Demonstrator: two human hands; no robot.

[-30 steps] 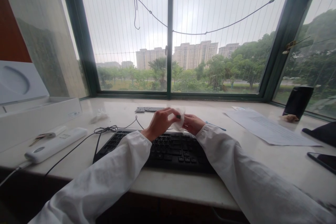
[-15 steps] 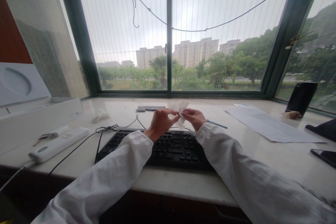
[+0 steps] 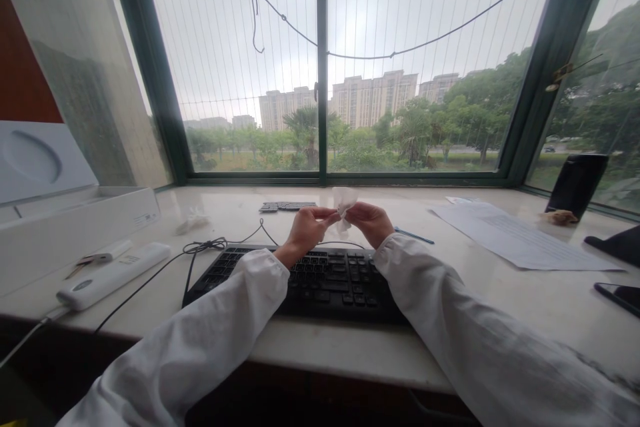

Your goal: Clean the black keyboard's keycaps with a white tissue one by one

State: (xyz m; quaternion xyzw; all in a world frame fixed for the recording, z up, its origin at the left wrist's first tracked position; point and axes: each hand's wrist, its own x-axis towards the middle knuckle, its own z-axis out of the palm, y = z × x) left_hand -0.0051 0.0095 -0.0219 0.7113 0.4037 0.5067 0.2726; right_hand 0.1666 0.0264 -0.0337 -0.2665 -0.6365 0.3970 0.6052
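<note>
My left hand [image 3: 306, 230] and my right hand [image 3: 369, 221] meet above the back edge of a black keyboard [image 3: 330, 280]. Between their fingertips is a thin white tissue [image 3: 344, 199], pinched from both sides, with one part standing up and another hanging below the fingers. Whether something small sits inside the folds cannot be made out. Behind my left hand lie several loose dark keycaps [image 3: 286, 207] in rows. A thin blue stick-like tool [image 3: 414, 235] rests on the sill just right of my right hand.
At left stand an open white box [image 3: 75, 220], a white power strip [image 3: 113, 277] and a crumpled clear-white wad [image 3: 194, 221]; a black cable [image 3: 205, 247] runs to the keyboard. Paper sheets [image 3: 515, 237], a dark cylinder [image 3: 577, 187] and a phone [image 3: 620, 295] lie at right.
The tissue has changed shape: its upper part is now more gathered and upright between the fingers. Both hands stay in nearly the same place, still pinching it.
</note>
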